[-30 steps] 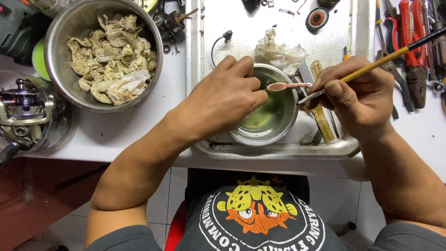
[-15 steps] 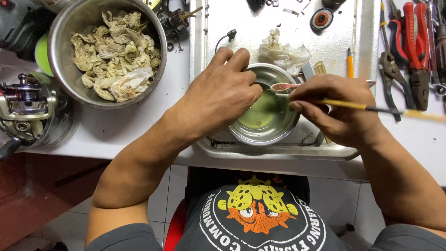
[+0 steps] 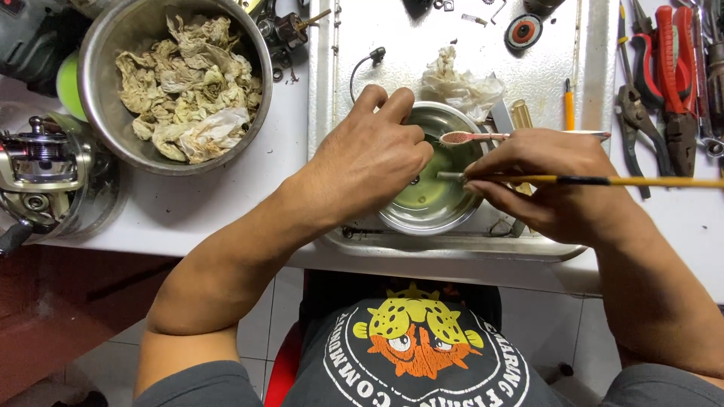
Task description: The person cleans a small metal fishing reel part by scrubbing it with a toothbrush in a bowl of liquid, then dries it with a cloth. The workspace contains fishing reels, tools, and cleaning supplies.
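Brush (image 3: 603, 181) swung level; two hands over one small bowl (image 3: 434, 200)

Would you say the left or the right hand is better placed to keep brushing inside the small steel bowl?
Probably the right hand: it holds the yellow brush with its tip over the small steel bowl. The left hand rests across the bowl's rim.

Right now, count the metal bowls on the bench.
2. A large bowl full of crumpled stained wipes sits at upper left; a small bowl of greenish liquid sits in the tray under both hands. Others may lie outside the frame.
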